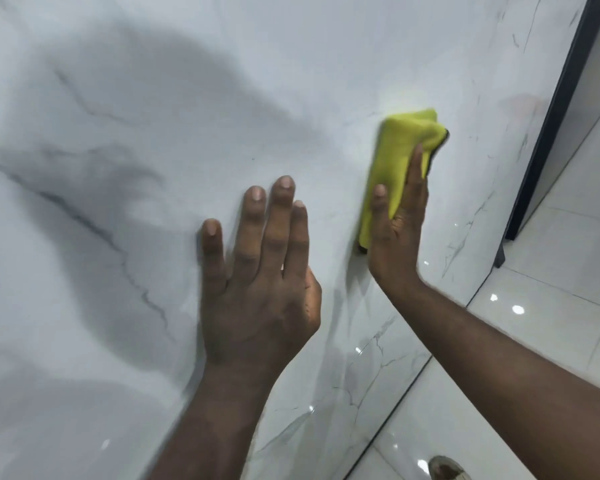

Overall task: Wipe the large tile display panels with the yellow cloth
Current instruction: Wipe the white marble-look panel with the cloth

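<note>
A large white tile panel (125,109) with grey marble veins fills most of the view, standing upright. My right hand (400,233) holds a folded yellow cloth (395,154) flat against the panel, thumb over the cloth's lower part and fingers along its right side. The cloth has a dark edge at its right. My left hand (260,282) rests flat on the panel to the left of the cloth, fingers straight and spread, holding nothing.
A dark frame post (548,126) stands at the panel's right edge. Glossy white floor tiles (541,341) lie to the lower right, with light reflections. A shoe tip (447,469) shows at the bottom. Shadows of my head and arms fall on the panel's left.
</note>
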`<state>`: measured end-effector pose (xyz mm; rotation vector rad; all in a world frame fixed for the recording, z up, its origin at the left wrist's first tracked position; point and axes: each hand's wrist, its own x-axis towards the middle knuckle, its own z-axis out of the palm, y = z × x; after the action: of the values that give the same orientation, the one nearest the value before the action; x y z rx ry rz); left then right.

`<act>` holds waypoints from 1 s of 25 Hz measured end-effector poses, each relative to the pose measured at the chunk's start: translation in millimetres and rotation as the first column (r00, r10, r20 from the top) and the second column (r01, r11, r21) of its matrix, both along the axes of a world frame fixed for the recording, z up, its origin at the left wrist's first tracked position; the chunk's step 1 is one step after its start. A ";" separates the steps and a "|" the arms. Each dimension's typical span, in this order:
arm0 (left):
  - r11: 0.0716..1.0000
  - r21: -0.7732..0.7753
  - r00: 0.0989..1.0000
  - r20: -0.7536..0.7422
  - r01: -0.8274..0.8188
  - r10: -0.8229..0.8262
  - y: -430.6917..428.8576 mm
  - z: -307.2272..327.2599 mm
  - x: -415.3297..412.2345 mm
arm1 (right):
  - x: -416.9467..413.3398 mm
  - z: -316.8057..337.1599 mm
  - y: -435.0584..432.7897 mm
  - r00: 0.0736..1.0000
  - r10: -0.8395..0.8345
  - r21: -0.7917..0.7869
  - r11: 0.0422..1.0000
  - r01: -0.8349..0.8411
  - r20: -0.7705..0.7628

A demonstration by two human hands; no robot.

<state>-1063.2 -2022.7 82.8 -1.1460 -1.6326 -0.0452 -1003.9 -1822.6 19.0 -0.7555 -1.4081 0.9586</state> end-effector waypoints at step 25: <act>0.991 0.099 0.990 0.117 -0.087 0.075 -77.2 8.7 8.5 | 9.2 64.7 -131.4 0.967 0.226 0.274 0.929 -0.249 0.113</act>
<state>-1054.7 -2099.9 91.5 -1.0123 -1.7554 -0.1432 -994.7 -1954.0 83.7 -0.4157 -1.6940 0.8891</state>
